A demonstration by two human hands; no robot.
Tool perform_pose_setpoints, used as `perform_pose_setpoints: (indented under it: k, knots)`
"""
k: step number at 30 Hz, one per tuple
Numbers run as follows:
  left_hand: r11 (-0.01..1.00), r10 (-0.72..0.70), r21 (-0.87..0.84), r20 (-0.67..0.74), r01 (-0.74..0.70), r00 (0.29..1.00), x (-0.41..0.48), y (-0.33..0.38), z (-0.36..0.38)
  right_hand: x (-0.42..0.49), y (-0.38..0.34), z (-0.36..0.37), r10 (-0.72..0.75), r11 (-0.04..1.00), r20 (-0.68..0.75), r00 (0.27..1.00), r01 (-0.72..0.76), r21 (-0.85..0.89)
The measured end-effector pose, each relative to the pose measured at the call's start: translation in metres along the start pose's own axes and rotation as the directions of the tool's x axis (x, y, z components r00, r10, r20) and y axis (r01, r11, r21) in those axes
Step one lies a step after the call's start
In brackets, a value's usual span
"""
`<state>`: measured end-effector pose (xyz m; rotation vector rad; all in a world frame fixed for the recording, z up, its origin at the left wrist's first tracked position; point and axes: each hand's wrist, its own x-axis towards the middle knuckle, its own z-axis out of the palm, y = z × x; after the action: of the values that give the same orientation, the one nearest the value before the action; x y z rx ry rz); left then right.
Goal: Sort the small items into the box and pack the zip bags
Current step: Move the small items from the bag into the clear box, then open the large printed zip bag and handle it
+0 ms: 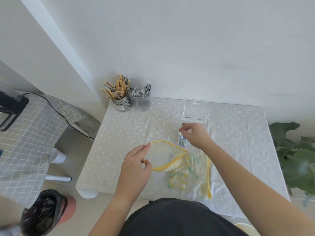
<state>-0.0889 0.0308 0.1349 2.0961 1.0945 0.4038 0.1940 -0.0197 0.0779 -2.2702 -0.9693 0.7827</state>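
While left hand (136, 160) pinches zip bag (163, 155) mouth open, right hand (196, 135) pinches small packet (183, 142); slack rim may collapse, blocking entry.

Held both bare forearms stretched forward, left hand (136, 160) pinching the rim of the zip bag (163, 155) between thumb and forefinger, right hand (196, 135) farther out, wrist bent down, fingertips seemingly nipping a small packet (183, 142).

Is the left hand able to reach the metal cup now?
Probably, but not yet: the left hand holds the zip bag open. Only tablecloth lies between it and the metal cup.
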Motion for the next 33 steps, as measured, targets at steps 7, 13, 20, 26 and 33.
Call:
perform_pose_setpoints:
  k: [7, 13, 20, 26, 33]
  knots:
    - [0.966, -0.178, -0.181, 0.056, 0.185, 0.982, 0.044, -0.004, -0.022, -0.083, -0.038, -0.019, -0.226, 0.946, 0.278, 0.934, 0.142, 0.291]
    - [0.866, -0.184, -0.437, 0.168, 0.241, 0.968, 0.073, -0.009, -0.015, -0.088, -0.027, -0.012, -0.071, 0.985, 0.204, 0.976, 0.036, 0.171]
    - [0.484, -0.466, -0.582, 0.460, 0.653, 0.756, 0.042, -0.037, 0.018, -0.115, -0.004, -0.018, 0.170, 0.621, -0.045, 0.984, -0.072, 0.780]
    - [0.430, -0.277, -0.521, 0.701, 0.737, 0.658, 0.027, -0.027, 0.039, -0.134, 0.015, -0.018, 0.321, 0.540, -0.129, 0.938, -0.069, 0.839]
    - [0.393, -0.266, -0.589, 0.662, 0.706, 0.701, 0.042, -0.022, 0.047, -0.154, 0.023, -0.015, 0.463, 0.643, -0.282, 0.841, -0.099, 0.760]
